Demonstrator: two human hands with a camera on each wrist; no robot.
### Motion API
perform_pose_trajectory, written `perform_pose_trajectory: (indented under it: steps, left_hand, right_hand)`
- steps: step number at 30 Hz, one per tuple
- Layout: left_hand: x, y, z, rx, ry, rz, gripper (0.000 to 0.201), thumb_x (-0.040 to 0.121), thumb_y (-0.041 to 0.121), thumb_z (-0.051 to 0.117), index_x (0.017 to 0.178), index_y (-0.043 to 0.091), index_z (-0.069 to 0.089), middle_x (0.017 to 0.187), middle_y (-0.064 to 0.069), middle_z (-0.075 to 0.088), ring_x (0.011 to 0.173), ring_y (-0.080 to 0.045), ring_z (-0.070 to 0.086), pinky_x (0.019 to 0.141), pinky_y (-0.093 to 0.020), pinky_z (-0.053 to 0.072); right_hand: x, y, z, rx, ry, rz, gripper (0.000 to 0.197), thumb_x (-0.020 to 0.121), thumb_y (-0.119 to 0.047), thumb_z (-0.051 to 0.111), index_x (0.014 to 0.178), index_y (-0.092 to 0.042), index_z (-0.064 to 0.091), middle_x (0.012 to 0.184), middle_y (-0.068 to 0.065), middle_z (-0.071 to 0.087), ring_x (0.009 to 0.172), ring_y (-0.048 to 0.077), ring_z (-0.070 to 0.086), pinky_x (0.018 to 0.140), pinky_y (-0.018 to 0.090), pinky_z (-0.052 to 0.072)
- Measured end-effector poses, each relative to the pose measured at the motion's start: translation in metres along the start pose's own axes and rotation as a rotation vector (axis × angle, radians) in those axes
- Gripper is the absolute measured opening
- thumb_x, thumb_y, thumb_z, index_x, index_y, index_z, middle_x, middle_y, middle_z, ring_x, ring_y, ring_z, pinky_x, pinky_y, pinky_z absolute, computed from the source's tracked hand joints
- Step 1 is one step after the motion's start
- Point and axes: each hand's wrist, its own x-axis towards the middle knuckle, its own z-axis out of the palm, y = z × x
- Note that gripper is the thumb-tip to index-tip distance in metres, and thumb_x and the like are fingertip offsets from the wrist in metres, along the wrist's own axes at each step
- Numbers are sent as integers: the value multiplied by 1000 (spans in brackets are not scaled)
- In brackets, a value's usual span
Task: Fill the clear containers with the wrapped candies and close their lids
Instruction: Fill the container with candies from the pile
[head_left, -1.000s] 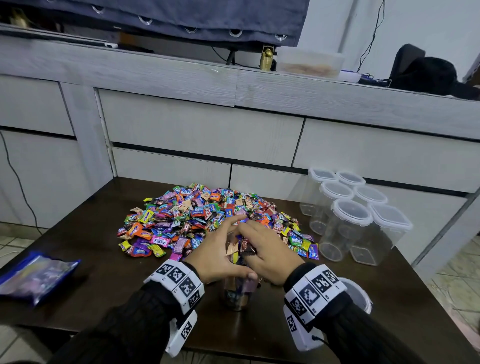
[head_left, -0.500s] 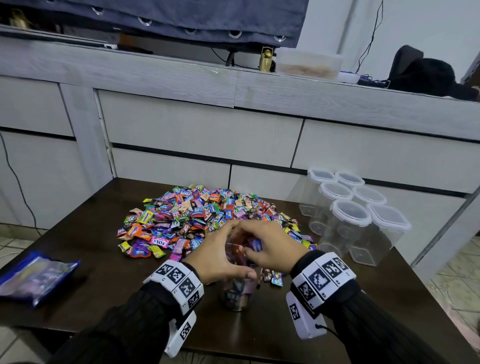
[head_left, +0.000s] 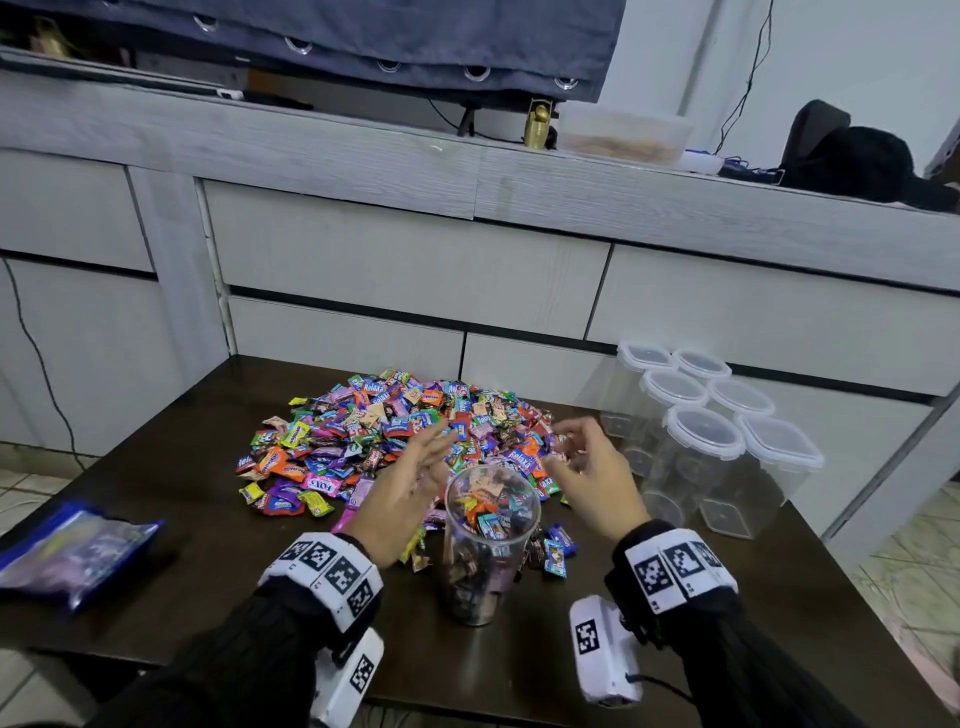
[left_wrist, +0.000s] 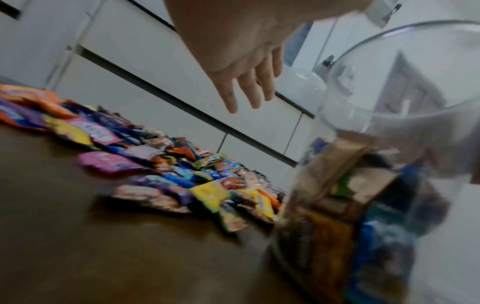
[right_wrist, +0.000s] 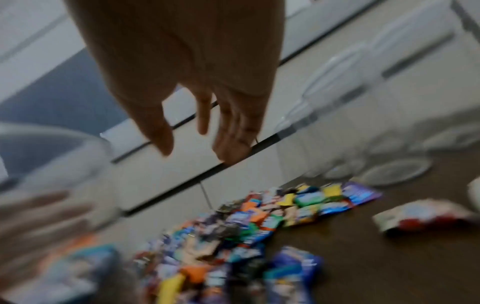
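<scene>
Open clear container (head_left: 491, 540) mid-table, near front edge, abt 3/4 full of wrapped candies, lid off. Candy pile (head_left: 395, 441) just behind it. L hand (head_left: 410, 488) fingers straight, spread, empty, above pile's near edge. R hand (head_left: 587, 467) fingers loosely bent, nothing held as far as visible. Step: next scoop. Rake w/ both hands, cup tight, drop over rim; strays (head_left: 553, 551) already beside base.

Around the dark tabletop (head_left: 171, 545)

We see a blue bag (head_left: 72, 553) at its left edge, grey drawers (head_left: 405, 270) behind, and a black bag (head_left: 857, 156) on the ledge above.
</scene>
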Motion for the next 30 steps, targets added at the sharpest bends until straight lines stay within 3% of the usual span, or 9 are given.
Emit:
perform_pose_trajectory:
  steps: [3,5,7,11,16,21,26,28,30]
  left_hand:
    - [-3,-18,-17,461,111,-128,71,84,73,37,144,36,31,153,13,33,142,-10,31,114,-35,29]
    - [-4,-32,-22,800,12,-283,83,86,72,36,152,25,20,163,2,12,149,-17,10,118,-41,17]
    - [-4,-45,-21,993,-118,-438,103,80,80,39,156,20,2,163,-3,-10,150,-23,-8,120,-48,7]
    - [-4,-65,-15,1086,-304,-608,132,65,89,49,151,19,-23,157,-8,-30,145,-31,-25,117,-56,-3]
    - [2,-79,-4,1157,-330,-583,119,74,85,43,152,21,-20,158,-6,-29,146,-29,-24,117,-57,-7]
    - [17,-81,2,1174,-357,-514,105,84,75,43,152,22,-18,158,-7,-29,146,-30,-25,116,-57,-7]
    - [29,-89,7,1173,-336,-444,100,87,67,49,153,27,-14,160,-5,-26,149,-29,-14,118,-53,0]
    - [33,-91,7,1221,-343,-414,95,87,67,49,154,30,-7,161,-2,-21,149,-26,-3,117,-52,10]
    - [36,-90,8,1241,-353,-411,91,87,68,49,155,31,1,163,-1,-12,148,-27,3,116,-53,14]
  right_hand:
    - [-5,34,2,-409,-292,279,80,76,-40,76,136,-11,33,135,12,44,121,24,46,95,30,42]
    - [-13,49,12,-514,-446,403,110,68,-51,78,146,-7,15,149,16,28,135,29,34,107,36,38]
    - [-17,57,23,-535,-504,465,120,63,-54,81,147,-8,9,149,17,25,135,31,34,105,41,41]
    - [-8,58,48,-537,-516,413,105,66,-41,83,145,-11,20,147,16,26,133,33,34,106,42,39]
    - [13,56,68,-451,-508,308,68,92,-24,58,147,-13,21,146,17,27,134,35,33,111,39,31]
    - [19,60,71,-771,-415,146,74,92,-42,53,150,-26,10,145,18,23,136,37,22,109,46,31]
    - [25,73,81,-777,-555,83,88,90,-48,55,151,-29,-5,158,10,-13,144,39,-10,117,54,5]
    - [31,75,91,-773,-642,15,78,92,-46,53,152,-30,5,160,5,-8,146,35,-8,119,52,5]
    - [32,69,94,-629,-633,72,66,91,-44,56,148,-33,24,159,-1,4,145,31,1,119,47,12]
